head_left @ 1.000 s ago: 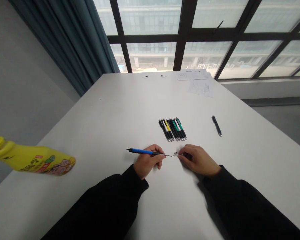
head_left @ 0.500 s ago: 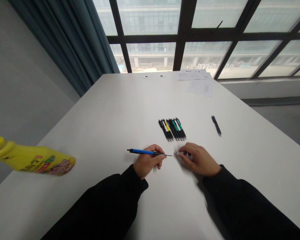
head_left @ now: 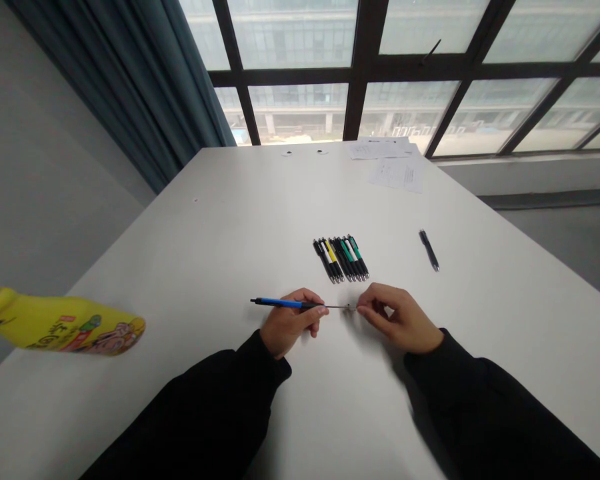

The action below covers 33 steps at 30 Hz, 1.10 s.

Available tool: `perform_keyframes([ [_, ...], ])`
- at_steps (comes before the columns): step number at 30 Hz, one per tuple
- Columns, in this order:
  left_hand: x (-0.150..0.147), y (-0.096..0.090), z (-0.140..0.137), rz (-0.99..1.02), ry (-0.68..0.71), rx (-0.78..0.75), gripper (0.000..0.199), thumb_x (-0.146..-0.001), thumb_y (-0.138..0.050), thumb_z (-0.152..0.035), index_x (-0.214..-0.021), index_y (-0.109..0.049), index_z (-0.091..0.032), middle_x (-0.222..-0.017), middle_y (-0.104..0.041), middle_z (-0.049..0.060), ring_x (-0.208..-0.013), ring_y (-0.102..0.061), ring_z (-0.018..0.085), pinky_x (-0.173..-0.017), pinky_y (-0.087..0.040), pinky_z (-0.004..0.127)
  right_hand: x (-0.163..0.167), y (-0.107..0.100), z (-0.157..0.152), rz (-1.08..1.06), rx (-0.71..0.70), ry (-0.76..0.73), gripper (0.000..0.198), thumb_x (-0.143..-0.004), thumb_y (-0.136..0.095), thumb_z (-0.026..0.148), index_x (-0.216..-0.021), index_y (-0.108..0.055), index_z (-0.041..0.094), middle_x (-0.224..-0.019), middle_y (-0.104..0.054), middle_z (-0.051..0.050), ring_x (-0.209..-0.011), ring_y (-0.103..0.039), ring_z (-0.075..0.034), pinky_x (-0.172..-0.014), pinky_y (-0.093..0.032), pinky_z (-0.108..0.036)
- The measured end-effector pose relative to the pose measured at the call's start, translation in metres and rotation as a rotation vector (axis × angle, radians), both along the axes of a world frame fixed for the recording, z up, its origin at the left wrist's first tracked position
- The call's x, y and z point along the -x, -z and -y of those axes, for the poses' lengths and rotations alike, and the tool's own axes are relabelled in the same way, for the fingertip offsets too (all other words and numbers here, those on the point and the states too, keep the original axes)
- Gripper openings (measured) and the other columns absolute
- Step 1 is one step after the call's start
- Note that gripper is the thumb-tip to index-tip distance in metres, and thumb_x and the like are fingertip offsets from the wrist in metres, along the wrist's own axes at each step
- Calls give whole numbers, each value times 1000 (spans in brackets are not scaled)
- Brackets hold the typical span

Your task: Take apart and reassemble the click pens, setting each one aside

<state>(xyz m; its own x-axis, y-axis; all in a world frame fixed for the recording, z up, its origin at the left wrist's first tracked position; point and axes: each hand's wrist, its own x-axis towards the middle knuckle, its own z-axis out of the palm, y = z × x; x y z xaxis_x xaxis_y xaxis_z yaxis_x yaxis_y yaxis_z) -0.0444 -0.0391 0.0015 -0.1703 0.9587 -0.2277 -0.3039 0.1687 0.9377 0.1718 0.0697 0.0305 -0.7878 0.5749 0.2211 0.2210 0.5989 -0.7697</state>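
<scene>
Left hand point(head_left: 293, 323) has a slim, round-barrelled blue-and-black pen point(head_left: 279, 303) pinched near its front end, lying pretty much level just above the smooth white tabletop point(head_left: 220, 247). Thin, straight rod point(head_left: 335, 307) pokes out of it toward the right hand point(head_left: 397, 317), whose thumb and finger are pinched on a small shiny piece point(head_left: 349, 307), too tiny to make out its shape. Hands are apart, rod between them. Just beyond, slender pens point(head_left: 341, 259) with glossy tips lie side by side.

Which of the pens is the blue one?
The blue pen is the one in the left hand. The row of pens shows black, white, yellow and green, and the separate pen farther right looks dark.
</scene>
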Motion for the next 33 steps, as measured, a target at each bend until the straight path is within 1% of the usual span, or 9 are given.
perform_keyframes([
  [4,1,-7,-2,115,-87,3,32,-65,-83,-32,-78,-60,-14,-67,-68,0,-44,-51,6,-41,-37,18,-10,-2,-16,63,44,-13,15,-90,-61,27,-79,-66,17,-68,-56,0,-59,-47,-13,-55,-38,-26],
  [7,1,-12,-2,165,-119,-10,33,-63,-84,-32,-78,-60,-14,-66,-67,-1,-43,-50,5,-41,-37,18,-11,2,-19,125,38,-62,10,-87,-62,21,-79,-67,17,-69,-58,-1,-61,-49,-13,-58,-40,-26],
  [10,2,-13,-2,173,-118,-8,33,-64,-84,-31,-78,-60,-14,-67,-67,-1,-43,-50,5,-41,-36,17,-11,5,-19,186,-21,-109,7,-84,-62,16,-80,-68,16,-73,-62,-2,-63,-53,-14,-61,-42,-27],
  [13,2,-12,-2,170,-116,-10,31,-64,-83,-30,-78,-61,-14,-67,-66,-1,-43,-50,5,-41,-36,17,-11,5,-20,217,-93,-114,8,-81,-62,13,-81,-69,16,-76,-65,-3,-66,-56,-14,-64,-43,-27],
  [16,1,-13,-2,160,-117,-1,30,-64,-83,-29,-78,-62,-14,-65,-64,-2,-44,-50,5,-41,-36,17,-11,3,-20,235,-130,-116,9,-81,-62,12,-82,-70,16,-77,-66,-4,-68,-57,-15,-66,-43,-28],
  [20,-1,-15,-1,138,-113,16,29,-62,-83,-27,-77,-62,-14,-62,-61,-3,-43,-48,5,-41,-35,17,-10,1,-20,253,-154,-104,9,-81,-61,12,-82,-70,15,-78,-67,-5,-68,-58,-16,-67,-44,-28],
  [28,1,-14,-1,109,-80,26,29,-63,-83,-27,-78,-62,-14,-55,-57,-5,-43,-48,5,-42,-35,17,-10,2,-21,246,-172,-91,10,-83,-61,14,-84,-71,15,-80,-68,-6,-71,-60,-17,-70,-45,-28],
  [33,0,-15,0,109,-73,21,31,-63,-84,-28,-78,-61,-14,-54,-58,-5,-43,-48,5,-42,-35,17,-10,3,-22,244,-185,-88,10,-84,-61,14,-85,-71,15,-81,-69,-6,-71,-60,-17,-70,-45,-28],
])
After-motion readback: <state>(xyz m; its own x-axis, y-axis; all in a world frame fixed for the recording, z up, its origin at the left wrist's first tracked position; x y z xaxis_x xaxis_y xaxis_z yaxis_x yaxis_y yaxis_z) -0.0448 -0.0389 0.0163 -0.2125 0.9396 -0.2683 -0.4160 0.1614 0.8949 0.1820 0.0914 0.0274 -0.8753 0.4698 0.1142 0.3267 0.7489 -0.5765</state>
